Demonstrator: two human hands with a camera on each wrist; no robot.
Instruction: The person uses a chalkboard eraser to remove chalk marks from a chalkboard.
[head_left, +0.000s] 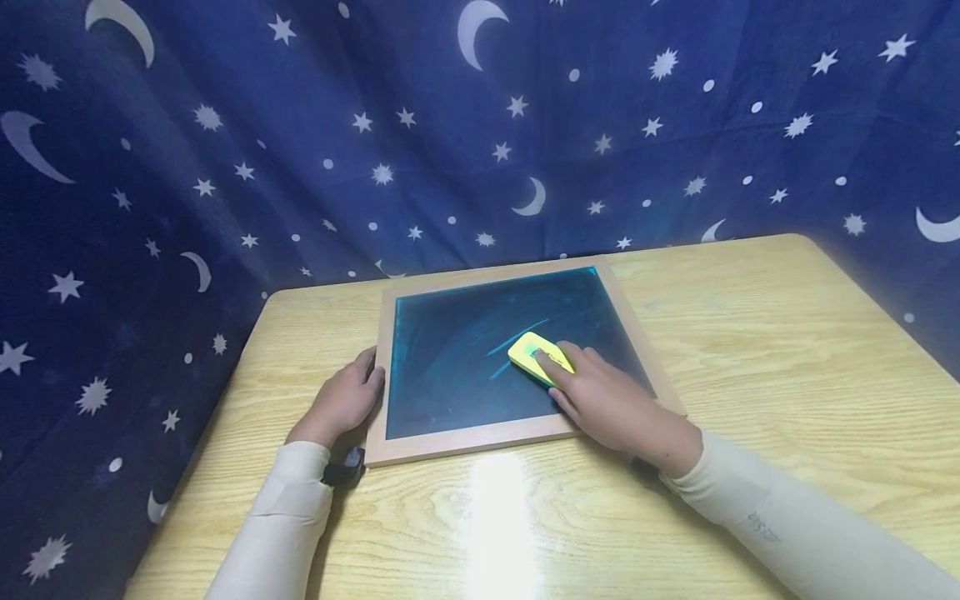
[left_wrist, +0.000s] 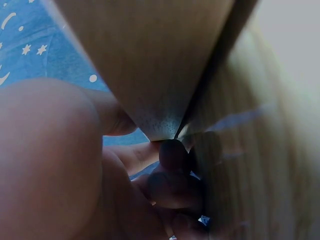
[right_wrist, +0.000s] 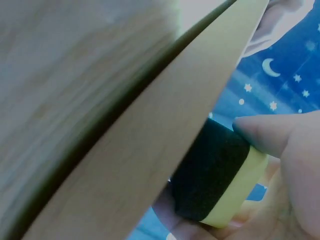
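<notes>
A chalkboard (head_left: pixel 450 367) with a light wooden frame lies slightly turned on the table. Two short blue strokes show near its middle. My right hand (head_left: pixel 607 400) grips a yellow chalkboard eraser (head_left: pixel 528 346) with a dark felt underside, over the lower stroke. In the right wrist view, the thumb lies along one side of the eraser (right_wrist: pixel 215 175), with other fingers on the far side. At the board's left edge, my left hand (head_left: pixel 345 400) holds the frame. The left wrist view shows the thumb and curled fingers around the frame's side (left_wrist: pixel 150 55).
The light wood-grain table (head_left: pixel 772 350) extends to both sides and in front of the board. Behind and to the left hangs a dark blue curtain (head_left: pixel 420 108) with moons and stars. A dark band (head_left: pixel 345 468) is on the left wrist.
</notes>
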